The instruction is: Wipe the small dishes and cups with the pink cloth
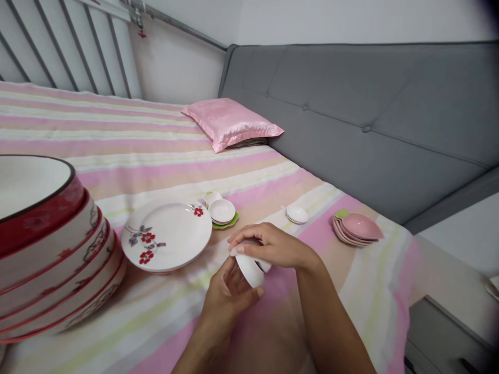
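Between my two hands, in the lower middle of the head view, a small white dish (pixel 250 270) is held tilted on its edge. My left hand (pixel 227 297) is closed around it from below, its thumb along the near rim. From above, my right hand (pixel 273 246) grips the upper edge, fingers curled over the far side. A bit of something white (pixel 264 266) shows under my right palm; I cannot tell what it is. Left of my hands lies a white plate with red flowers (pixel 171 234). Just beyond them sits a small white bowl (pixel 222 210) on green-edged dishes.
Large red-and-white bowls (pixel 83 249) stand stacked at the left. To the right are small white dishes (pixel 297 214) and stacked pink leaf-shaped dishes (pixel 360 227). A pink pillow (pixel 234 124) lies on the striped bedsheet (pixel 156 171), by the grey headboard (pixel 351 98).
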`<state>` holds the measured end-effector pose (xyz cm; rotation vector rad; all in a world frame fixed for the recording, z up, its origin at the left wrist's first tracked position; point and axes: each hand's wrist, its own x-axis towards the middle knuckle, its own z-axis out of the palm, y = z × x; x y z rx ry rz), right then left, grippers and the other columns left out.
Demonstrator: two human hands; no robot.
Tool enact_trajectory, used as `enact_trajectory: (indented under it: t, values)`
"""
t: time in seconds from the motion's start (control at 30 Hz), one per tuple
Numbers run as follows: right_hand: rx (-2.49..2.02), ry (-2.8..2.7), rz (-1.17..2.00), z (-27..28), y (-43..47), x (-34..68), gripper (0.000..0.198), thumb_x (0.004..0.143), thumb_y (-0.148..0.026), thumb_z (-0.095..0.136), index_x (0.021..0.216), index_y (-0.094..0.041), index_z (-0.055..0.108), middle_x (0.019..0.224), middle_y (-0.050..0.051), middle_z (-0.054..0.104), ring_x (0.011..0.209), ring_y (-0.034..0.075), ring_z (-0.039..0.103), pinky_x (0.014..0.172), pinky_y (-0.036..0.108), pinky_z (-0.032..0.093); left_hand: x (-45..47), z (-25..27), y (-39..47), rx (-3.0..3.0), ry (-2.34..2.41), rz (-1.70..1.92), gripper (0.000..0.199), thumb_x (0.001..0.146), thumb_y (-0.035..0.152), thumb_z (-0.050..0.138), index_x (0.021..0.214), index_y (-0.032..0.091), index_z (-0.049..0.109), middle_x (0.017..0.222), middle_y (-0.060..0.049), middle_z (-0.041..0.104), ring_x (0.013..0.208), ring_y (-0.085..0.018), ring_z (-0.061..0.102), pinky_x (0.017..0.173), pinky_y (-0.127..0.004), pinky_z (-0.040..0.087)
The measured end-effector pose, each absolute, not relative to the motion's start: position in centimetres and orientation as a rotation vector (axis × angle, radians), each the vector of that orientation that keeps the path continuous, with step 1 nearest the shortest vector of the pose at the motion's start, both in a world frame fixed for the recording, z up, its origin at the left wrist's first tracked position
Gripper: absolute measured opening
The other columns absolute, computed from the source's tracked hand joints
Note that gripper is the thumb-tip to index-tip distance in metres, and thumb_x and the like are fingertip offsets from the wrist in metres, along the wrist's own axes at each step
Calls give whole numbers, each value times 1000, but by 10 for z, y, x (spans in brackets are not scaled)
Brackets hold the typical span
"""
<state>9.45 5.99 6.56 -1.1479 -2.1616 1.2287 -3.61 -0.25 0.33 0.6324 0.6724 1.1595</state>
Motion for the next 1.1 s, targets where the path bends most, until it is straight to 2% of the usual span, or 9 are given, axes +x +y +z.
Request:
enact_trajectory:
  t: [0.17, 0.27, 0.47, 0.57, 0.77, 0.9, 1.1]
  values:
    - [-1209, -2142, 1214, 60, 64, 98, 24, 87, -27, 48, 98, -18, 67, 104, 4, 66, 93, 16, 61, 79, 26, 46, -38, 6, -3, 596, 630, 1120, 77, 52, 12, 79, 124, 18, 54, 110, -12, 65, 104, -27, 59, 88, -32, 43]
    - [-1238, -2151, 1171, 59, 65, 99, 26, 88, -27, 46, 98, -18, 67, 105, 5, 65, 91, 16, 61, 78, 27, 46, -40, 8, -4, 523, 603, 1136, 79, 54, 13, 78, 128, 19, 51, 111, -12, 65, 109, -28, 56, 91, -33, 43]
    - [-1216, -2220, 1075, 64, 64, 99, 29, 91, -28, 40, 98, -21, 68, 101, 4, 65, 98, 17, 58, 86, 29, 44, -46, 5, -3, 329, 530, 1188, 78, 63, 7, 72, 132, 28, 44, 130, -7, 55, 123, -25, 45, 96, -29, 43]
    - [-1190, -2278, 1066, 66, 63, 101, 29, 91, -30, 41, 105, -24, 65, 108, 3, 64, 104, 17, 56, 91, 30, 42, -47, 3, -1, 256, 494, 1198, 72, 70, 8, 66, 134, 29, 41, 132, -7, 53, 121, -24, 48, 96, -31, 44]
    - [-1227, -2424, 1022, 72, 58, 112, 32, 92, -33, 39, 110, -20, 62, 123, 7, 53, 117, 19, 47, 100, 34, 36, -47, 2, 3, 158, 438, 1219, 63, 78, 7, 57, 135, 26, 39, 126, -9, 57, 118, -24, 52, 100, -36, 42]
    - [-1262, -2431, 995, 81, 51, 113, 26, 89, -28, 45, 107, -20, 62, 121, 6, 53, 110, 18, 51, 92, 32, 41, -50, 3, 6, 67, 443, 1205, 54, 81, 6, 54, 131, 23, 45, 125, -9, 58, 117, -23, 52, 102, -38, 41]
    - [-1356, -2381, 807, 87, 40, 107, 19, 82, -22, 54, 100, -20, 60, 101, 4, 60, 94, 17, 54, 80, 29, 41, -50, 4, 7, 67, 429, 1176, 49, 82, 10, 54, 129, 24, 48, 124, -8, 60, 116, -22, 54, 101, -34, 43]
